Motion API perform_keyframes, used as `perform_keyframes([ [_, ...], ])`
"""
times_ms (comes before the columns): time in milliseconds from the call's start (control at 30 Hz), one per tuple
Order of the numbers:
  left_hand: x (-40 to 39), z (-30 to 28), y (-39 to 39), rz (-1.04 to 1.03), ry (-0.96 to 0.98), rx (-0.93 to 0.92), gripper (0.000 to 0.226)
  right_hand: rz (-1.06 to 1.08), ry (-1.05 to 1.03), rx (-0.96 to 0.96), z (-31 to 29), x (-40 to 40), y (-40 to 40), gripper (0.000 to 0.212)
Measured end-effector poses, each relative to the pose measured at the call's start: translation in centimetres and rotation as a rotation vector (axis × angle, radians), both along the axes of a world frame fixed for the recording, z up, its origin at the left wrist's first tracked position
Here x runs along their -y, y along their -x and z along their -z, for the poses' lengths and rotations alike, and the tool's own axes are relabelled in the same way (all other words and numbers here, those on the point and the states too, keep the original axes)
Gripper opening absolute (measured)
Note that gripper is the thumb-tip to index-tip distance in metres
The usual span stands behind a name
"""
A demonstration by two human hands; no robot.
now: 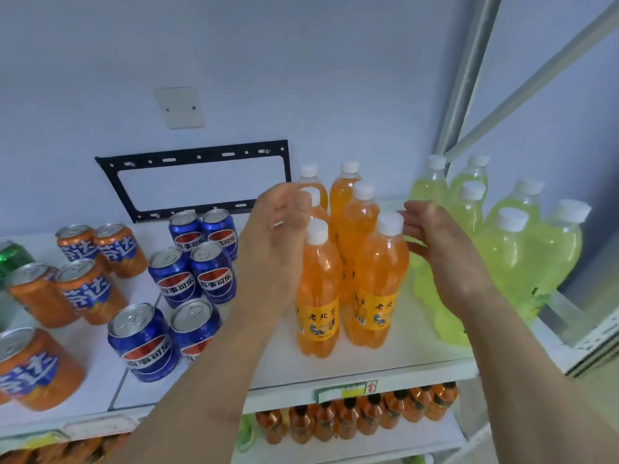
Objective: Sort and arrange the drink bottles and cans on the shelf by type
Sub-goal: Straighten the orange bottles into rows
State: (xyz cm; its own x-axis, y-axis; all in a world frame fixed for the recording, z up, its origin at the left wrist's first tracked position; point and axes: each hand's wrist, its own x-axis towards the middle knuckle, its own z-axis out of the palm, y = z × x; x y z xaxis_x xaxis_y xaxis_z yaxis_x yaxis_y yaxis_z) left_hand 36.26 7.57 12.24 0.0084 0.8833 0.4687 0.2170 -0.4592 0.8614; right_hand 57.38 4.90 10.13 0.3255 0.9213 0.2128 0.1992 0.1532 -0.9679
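**While both hands hover, the orange bottles stand grouped mid-shelf**

Where the white shelf (385,363) runs across the view, the drinks sit in clusters by kind. Orange soda bottles (380,279) with white caps stand upright in the middle, in two close rows running back toward the wall. Just to their right stand the pale green bottles (522,249), also white-capped and packed together. Left of the orange group are blue cola cans (211,272) in pairs, and further left the orange soda cans (83,289); a green can (11,257) shows at the far left edge.

The left hand (274,236) is raised beside the left side of the orange bottles, its fingers (299,199) loosely curled near a cap in the back; blur makes it hard to tell whether they touch it, and they grip nothing plainly. The right hand (438,242) is held between the orange and green groups, fingers (413,212) relaxed and slightly spread, close to the cap of the front right orange bottle, holding nothing.

On the lower shelf (368,443) stands a row of dark-capped amber bottles (355,416). A black wall bracket (197,179) hangs behind the cans.
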Motion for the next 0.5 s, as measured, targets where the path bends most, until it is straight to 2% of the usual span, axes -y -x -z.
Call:
perform_keyframes([
  [100,1.9,3.8,-0.3,0.077,-0.017,-0.025,0.056,-0.049,-0.002,0.011,4.5,2.4,1.3,0.116],
  [167,1.8,5.8,-0.5,0.054,0.022,-0.049,0.074,-0.07,0.078,0.029,7.0,3.1,2.4,0.118],
  [300,1.7,7.2,-1.2,-0.035,0.091,-0.211,0.097,0.017,0.191,0.205,10.2,3.2,3.9,0.089],
  [400,1.1,7.3,-0.6,-0.048,0.089,-0.251,0.094,0.111,0.272,0.356,11.4,3.2,4.1,0.075],
  [500,1.2,7.4,0.0,-0.038,0.072,-0.208,0.086,0.097,0.272,0.364,12.1,3.6,4.1,0.071],
])
